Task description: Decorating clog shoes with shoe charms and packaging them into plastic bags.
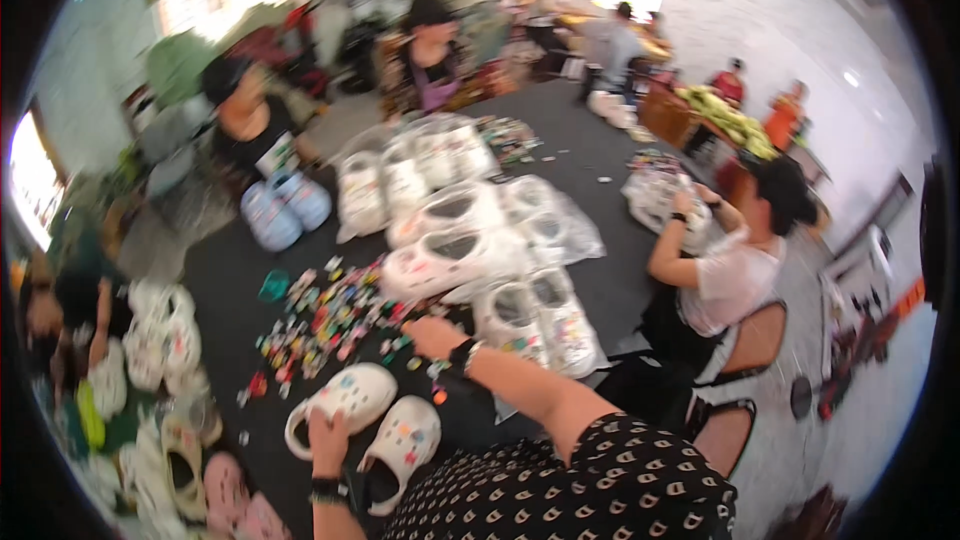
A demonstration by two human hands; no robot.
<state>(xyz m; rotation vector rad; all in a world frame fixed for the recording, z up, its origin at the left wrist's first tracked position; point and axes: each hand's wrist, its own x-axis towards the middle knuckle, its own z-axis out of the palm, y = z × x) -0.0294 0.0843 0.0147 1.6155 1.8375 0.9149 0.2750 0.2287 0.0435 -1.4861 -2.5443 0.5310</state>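
My left hand (327,440) is closed on the heel end of a white clog (362,390) decorated with small colourful charms. Beside it on the dark table lies a second white clog (412,435), also dotted with charms. At the near right edge of a heap of small multicoloured charms (335,315), my right hand (435,338) has its fingers drawn together. Whatever they pinch, if anything, is too small to make out. A few loose charms (438,395) lie between that hand and the clogs.
White clogs (450,258) stand in the middle of the dark table (225,285), with bagged pairs (540,320) around them. One person (250,130) sits behind blue clogs (285,208); another (740,250) works at the right. More clogs (165,335) are piled at the left.
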